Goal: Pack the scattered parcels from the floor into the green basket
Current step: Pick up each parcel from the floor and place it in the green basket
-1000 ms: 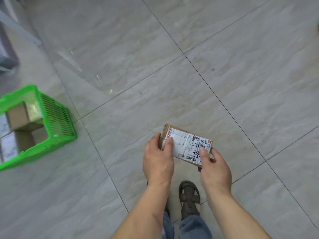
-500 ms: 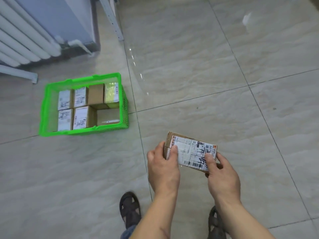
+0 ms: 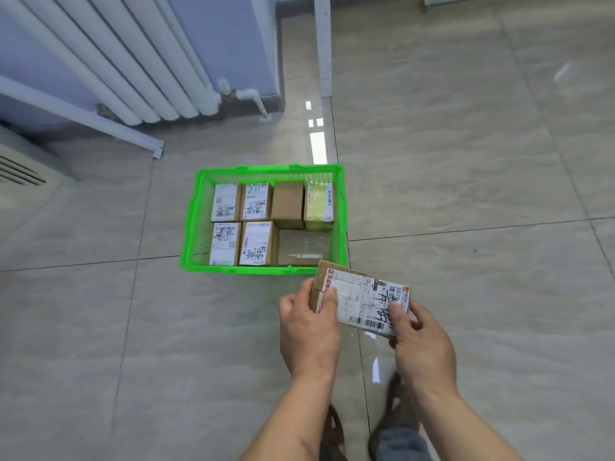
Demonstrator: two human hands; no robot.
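Both hands hold one parcel (image 3: pixel 361 301) above the floor (image 3: pixel 466 161) — left hand (image 3: pixel 307 331) pinching its left end, right hand (image 3: pixel 421 344) its right. Its long axis runs left to right, label up, just near-right of the basket (image 3: pixel 188 227) — which holds seven boxes (image 3: pixel 253 224).

Floor tiles (image 3: pixel 466 161): glossy, polished stone look, reflections seen. Green basket (image 3: pixel 199 207): slotted plastic, bright and smooth. Parcel (image 3: pixel 361 299) held in both hands: brown cardboard, matt, overlaid with a white paper label under shiny clear tape. Radiator (image 3: pixel 126 61): white painted metal, smooth. Sandals (image 3: pixel 332 427): dark, finish blurred.
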